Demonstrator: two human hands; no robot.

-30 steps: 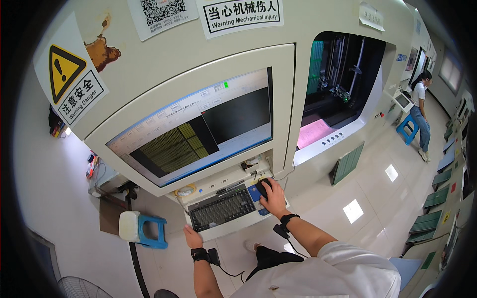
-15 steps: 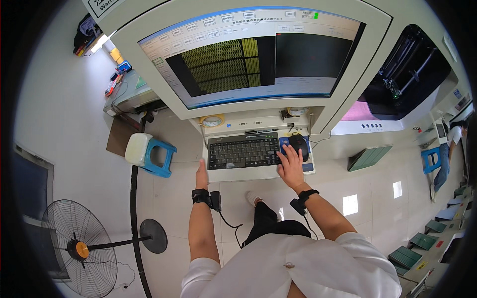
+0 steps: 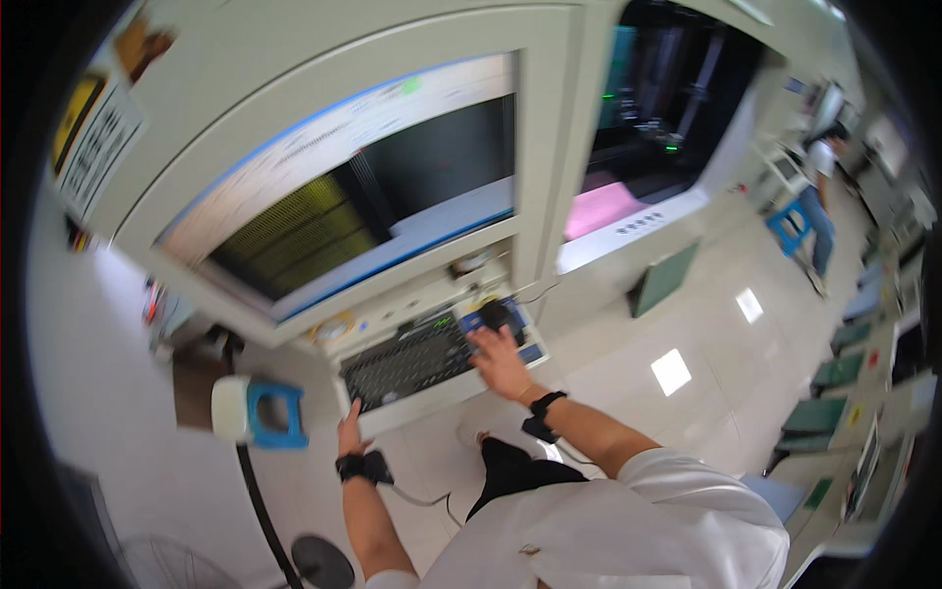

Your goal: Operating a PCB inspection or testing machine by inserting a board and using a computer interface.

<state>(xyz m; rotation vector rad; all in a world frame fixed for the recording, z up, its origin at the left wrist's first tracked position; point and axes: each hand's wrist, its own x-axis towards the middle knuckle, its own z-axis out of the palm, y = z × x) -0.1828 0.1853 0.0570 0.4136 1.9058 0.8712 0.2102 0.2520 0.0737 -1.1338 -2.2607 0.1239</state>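
My right hand [image 3: 502, 365] is over the right end of the black keyboard [image 3: 410, 361], its fingers spread and reaching toward the black computer mouse [image 3: 502, 320]. The mouse stands on a blue pad at the right of the pull-out tray [image 3: 412, 412]. At the tray's front left corner is my left hand [image 3: 351, 432], fingers stretched out against the edge; blur hides how firmly they touch. Both wrists wear black bands with small boxes and cables. Above the keyboard, a screen [image 3: 363, 196] in a cream machine housing shows a yellow-lined pattern beside a dark panel.
Right of the screen, a dark machine bay [image 3: 677, 108] has a pink surface. A green board [image 3: 663, 279] leans below it. A blue-and-white stool [image 3: 257, 412] and a round fan base [image 3: 322, 562] are at left. Far right, a person [image 3: 818, 196] is by a blue stool.
My view has turned right and tilted, so the screen and tray appear further left and slanted, with blur. Both hands remain around the keyboard tray, the right one near the mouse.
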